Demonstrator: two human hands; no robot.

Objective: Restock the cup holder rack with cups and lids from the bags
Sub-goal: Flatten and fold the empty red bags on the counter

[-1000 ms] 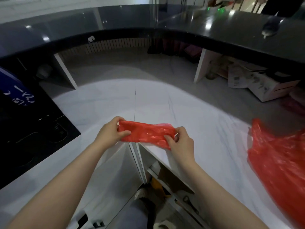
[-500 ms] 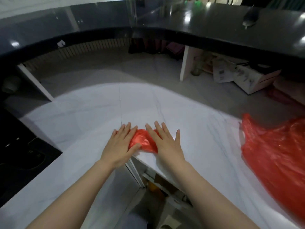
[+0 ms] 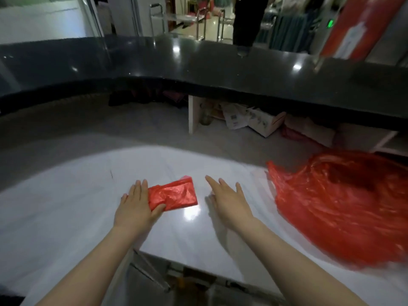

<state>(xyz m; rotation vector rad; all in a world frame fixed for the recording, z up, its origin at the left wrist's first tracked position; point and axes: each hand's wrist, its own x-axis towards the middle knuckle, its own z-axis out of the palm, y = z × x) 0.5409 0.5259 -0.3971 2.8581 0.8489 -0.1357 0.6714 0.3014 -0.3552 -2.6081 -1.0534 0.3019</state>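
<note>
Half a second ago both my palms lay on the folded red bag; since then my right hand [image 3: 229,202] has come off it and swung out to the right, while my view has tipped up to take in more of the room beyond the counter. My left hand [image 3: 135,206] presses flat on the left end of the folded bag [image 3: 174,195], fingers straight and together, thumb lying across its near corner. My right hand hovers just above or lightly on the white marble worktop [image 3: 77,206], I cannot tell which, with fingers spread and straight, holding nothing, clear of the folded bag and pointing away from me. That bag lies as a small flat rectangle on the worktop between my two hands, its right end free. Well off to the right, a much larger red bag [image 3: 337,206] lies crumpled and open on the same surface, blurred in the picture, apart from my right hand. Behind the worktop runs a raised black counter [image 3: 198,67], glossy with light spots. Under it sit cardboard boxes [image 3: 254,121] on the lower shelf. Someone in dark clothing [image 3: 247,18] stands beyond the counter.
</note>
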